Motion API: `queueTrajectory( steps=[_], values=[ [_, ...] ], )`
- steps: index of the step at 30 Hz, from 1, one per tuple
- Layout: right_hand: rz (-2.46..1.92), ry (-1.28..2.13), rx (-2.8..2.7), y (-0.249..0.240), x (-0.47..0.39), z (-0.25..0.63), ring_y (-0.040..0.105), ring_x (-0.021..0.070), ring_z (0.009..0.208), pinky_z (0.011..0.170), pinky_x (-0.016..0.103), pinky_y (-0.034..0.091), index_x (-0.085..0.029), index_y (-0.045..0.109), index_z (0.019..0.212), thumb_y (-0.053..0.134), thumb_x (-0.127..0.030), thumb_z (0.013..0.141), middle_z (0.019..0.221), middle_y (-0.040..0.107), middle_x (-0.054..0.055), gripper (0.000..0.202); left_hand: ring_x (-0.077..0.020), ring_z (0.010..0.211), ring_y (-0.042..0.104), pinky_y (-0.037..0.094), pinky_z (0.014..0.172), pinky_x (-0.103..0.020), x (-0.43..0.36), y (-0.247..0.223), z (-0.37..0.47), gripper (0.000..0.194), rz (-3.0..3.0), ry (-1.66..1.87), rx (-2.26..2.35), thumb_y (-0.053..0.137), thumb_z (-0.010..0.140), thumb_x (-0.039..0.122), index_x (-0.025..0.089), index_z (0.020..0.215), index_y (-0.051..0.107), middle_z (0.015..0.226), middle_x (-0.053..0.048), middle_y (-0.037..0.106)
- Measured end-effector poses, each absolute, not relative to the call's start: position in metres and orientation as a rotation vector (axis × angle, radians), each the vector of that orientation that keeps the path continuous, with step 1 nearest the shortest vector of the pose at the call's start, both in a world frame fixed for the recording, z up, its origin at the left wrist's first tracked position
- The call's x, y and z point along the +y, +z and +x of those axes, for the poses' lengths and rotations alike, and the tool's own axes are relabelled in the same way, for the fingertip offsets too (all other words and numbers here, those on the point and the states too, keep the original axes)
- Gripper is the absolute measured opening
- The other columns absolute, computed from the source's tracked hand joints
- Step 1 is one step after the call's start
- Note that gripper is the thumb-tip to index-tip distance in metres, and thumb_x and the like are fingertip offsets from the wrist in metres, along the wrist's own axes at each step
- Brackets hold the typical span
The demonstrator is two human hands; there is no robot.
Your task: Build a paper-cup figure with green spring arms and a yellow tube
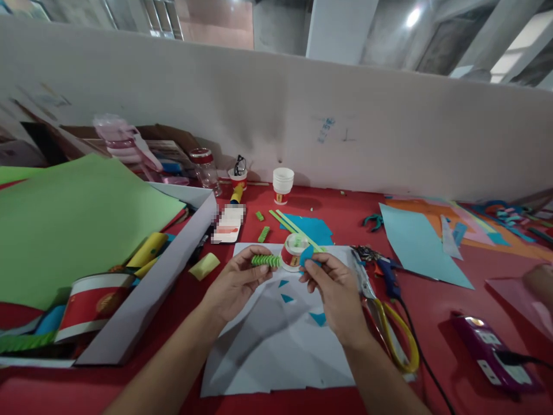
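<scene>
My left hand pinches a green accordion-folded paper strip whose right end meets the side of a small red and white paper cup. Whether the strip is fixed to the cup I cannot tell. Between the thumb and fingers of my right hand is a blue paper piece, at the cup's right edge. Pale green bits lie on top of the cup. Under both hands is a white paper sheet, with blue paper scraps scattered on it.
Scissors and a blue glue gun lie to the right, near a purple power strip. At left stands a white box with paper and a cup. Stacked cups stand behind. Another person's hand shows at far right.
</scene>
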State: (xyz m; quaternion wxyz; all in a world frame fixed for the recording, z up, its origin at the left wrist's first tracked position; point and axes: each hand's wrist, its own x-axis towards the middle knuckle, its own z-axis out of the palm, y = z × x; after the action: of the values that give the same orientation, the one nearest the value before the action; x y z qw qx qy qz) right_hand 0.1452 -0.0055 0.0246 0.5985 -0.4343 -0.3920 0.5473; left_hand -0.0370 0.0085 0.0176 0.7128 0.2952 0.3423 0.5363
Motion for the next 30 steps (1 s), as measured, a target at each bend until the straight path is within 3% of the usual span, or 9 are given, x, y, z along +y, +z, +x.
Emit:
queueTrajectory(
  steps=[4, 9, 17, 23, 30],
  values=[
    [-1.003, 1.353, -0.958, 0.025, -0.011, 0.136, 0.063, 0.0113, 0.056, 0.047, 0.020, 0.044, -0.021, 0.069, 0.078, 0.077, -0.031, 0.073, 0.069, 0.069, -0.001, 0.014, -0.0093, 0.067, 0.062, 0.052, 0.066, -0.021, 0.004, 0.019, -0.030, 0.031, 0.679, 1.186, 0.798, 0.090, 0.051, 0.016, 0.019, 0.073, 0.069, 0.075, 0.003, 0.065],
    [-1.052, 1.355, -0.947, 0.026, -0.013, 0.133, 0.059, 0.0113, 0.055, 0.048, 0.021, 0.044, -0.021, 0.070, 0.078, 0.077, -0.033, 0.070, 0.060, 0.065, -0.003, 0.016, -0.0122, 0.070, 0.064, 0.051, 0.071, -0.025, 0.001, 0.019, -0.025, 0.036, 0.681, 1.115, 0.882, 0.088, 0.055, 0.018, 0.017, 0.089, 0.075, 0.078, -0.001, 0.072],
    [-1.069, 1.381, -0.935, 0.024, -0.013, 0.131, 0.060, 0.0105, 0.055, 0.047, 0.020, 0.043, -0.020, 0.067, 0.080, 0.076, -0.033, 0.072, 0.064, 0.064, -0.003, 0.018, -0.0121, 0.072, 0.064, 0.050, 0.071, -0.024, -0.001, 0.015, -0.024, 0.026, 0.727, 1.116, 0.848, 0.084, 0.063, 0.019, 0.018, 0.086, 0.071, 0.080, 0.000, 0.070],
    [-1.144, 1.334, -0.988, 0.021, -0.011, 0.133, 0.058, 0.0108, 0.054, 0.049, 0.021, 0.043, -0.021, 0.066, 0.076, 0.073, -0.034, 0.073, 0.061, 0.062, -0.004, 0.015, -0.0126, 0.071, 0.063, 0.050, 0.070, -0.025, 0.000, 0.020, -0.025, 0.032, 0.732, 1.100, 0.889, 0.081, 0.062, 0.020, 0.019, 0.092, 0.071, 0.086, 0.000, 0.069],
    [-1.308, 1.114, -1.481, 0.014, -0.008, 0.139, 0.060, 0.0148, 0.064, 0.060, 0.025, 0.045, -0.022, 0.070, 0.074, 0.066, -0.021, 0.071, 0.070, 0.067, -0.001, 0.005, -0.0099, 0.058, 0.051, 0.038, 0.055, -0.021, 0.001, 0.016, -0.031, 0.028, 0.913, 0.940, 1.031, 0.083, 0.058, 0.026, 0.021, 0.077, 0.064, 0.068, 0.004, 0.058]
  ],
)
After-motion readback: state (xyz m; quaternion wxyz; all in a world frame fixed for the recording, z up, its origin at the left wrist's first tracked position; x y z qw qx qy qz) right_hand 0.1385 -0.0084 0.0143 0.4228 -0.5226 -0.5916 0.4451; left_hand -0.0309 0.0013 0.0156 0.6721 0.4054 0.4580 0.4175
